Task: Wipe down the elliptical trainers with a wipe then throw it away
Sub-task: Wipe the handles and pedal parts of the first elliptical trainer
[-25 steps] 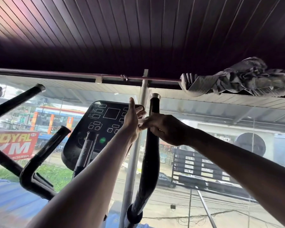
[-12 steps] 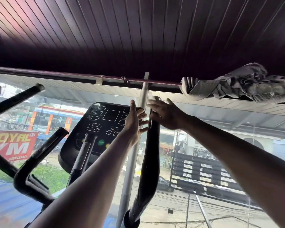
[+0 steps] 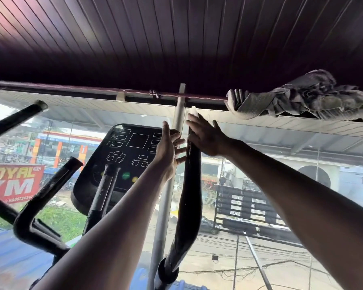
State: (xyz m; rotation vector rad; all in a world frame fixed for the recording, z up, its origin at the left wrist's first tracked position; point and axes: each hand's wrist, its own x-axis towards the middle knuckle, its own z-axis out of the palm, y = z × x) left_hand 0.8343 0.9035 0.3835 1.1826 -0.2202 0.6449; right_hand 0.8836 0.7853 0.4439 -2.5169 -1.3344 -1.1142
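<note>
The elliptical trainer's black console (image 3: 130, 155) stands ahead of me. Its black right handle (image 3: 189, 197) rises just right of the console. My right hand (image 3: 205, 137) lies over the top of that handle with the fingers stretched out. A small whitish piece (image 3: 193, 110) shows above those fingertips; I cannot tell whether it is a wipe or the handle's end cap. My left hand (image 3: 169, 147) is held upright with spread fingers between the console's right edge and the handle, holding nothing that I can see.
Black left handles (image 3: 50, 193) and another bar (image 3: 15, 120) jut in from the left. A grey metal post (image 3: 176, 130) stands behind the hands, against a glass window. A crumpled grey cloth (image 3: 302, 97) lies on the rail at upper right.
My right hand has let go its curled grip on the handle and slid up to the top with fingers stretched. My left hand has stayed beside the console, its fingers spreading.
</note>
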